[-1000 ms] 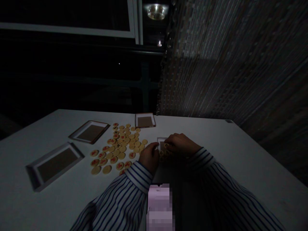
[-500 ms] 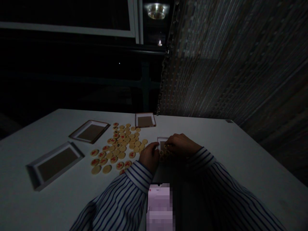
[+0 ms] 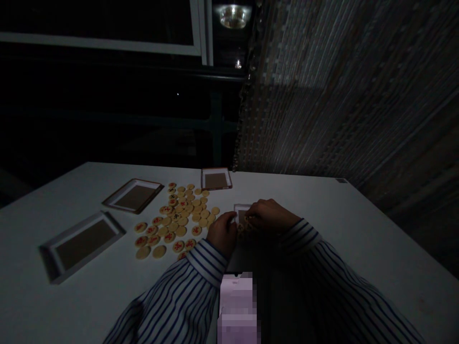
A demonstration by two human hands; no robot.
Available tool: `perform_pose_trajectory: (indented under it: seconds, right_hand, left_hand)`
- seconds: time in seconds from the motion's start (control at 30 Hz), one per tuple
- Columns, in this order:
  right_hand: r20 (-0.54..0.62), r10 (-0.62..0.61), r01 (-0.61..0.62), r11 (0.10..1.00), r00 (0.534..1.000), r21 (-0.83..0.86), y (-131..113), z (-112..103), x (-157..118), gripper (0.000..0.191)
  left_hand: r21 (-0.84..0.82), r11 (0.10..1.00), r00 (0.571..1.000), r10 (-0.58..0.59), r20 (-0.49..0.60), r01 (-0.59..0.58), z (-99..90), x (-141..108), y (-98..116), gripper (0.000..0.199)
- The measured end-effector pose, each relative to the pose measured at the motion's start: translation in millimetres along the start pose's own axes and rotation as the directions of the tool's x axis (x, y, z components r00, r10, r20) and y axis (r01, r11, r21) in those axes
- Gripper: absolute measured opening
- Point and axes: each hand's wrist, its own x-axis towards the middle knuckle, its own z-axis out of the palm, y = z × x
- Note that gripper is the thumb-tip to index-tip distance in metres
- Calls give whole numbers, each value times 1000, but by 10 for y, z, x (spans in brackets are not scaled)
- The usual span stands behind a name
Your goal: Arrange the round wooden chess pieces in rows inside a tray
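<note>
**Left hand (image 3: 222,235) and right hand (image 3: 270,215) at a small open box (image 3: 241,215) of dark-marked xiangqi pieces (image 3: 240,228)**

From the head view, we look down on our 2 hands at the box, the left at its near-left edge, the right over its right side. The right fingers (image 3: 252,210) curl down beside a piece, but we cannot tell whether they pinch it. The left fingers are bent and partly hidden, so we cannot tell what they grip. Both wrists end in striped sleeves (image 3: 168,296).

The marked pieces lie inside the box, partly in shadow. Just left of our left hand, loose xiangqi pieces (image 3: 181,231) spread across the white tabletop (image 3: 358,229), some showing red characters, a few black, many blank. Beyond them sit 3 more open boxes: 1 pale box (image 3: 86,243) and 1 brown-rimmed box (image 3: 134,197) to the left, 1 red-edged box (image 3: 216,180) at the far edge. Below our hands glows a pixelated screen (image 3: 236,306); a string curtain (image 3: 297,95) hangs behind, to the right.
</note>
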Motion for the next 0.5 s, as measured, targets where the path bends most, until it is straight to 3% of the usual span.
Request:
perform_pose_trajectory:
  seconds: [0.23,0.5]
  right_hand:
    - [9,12,-12,1000,1000,5,18,16,-7,24]
    - [-104,56,-54,998,993,30,80,-96,-64,29]
  left_hand:
    - [7,1000,1000,-4,1,4,-1,6,2,30]
    - [11,1000,1000,-10,10,10,-22,8,28,30]
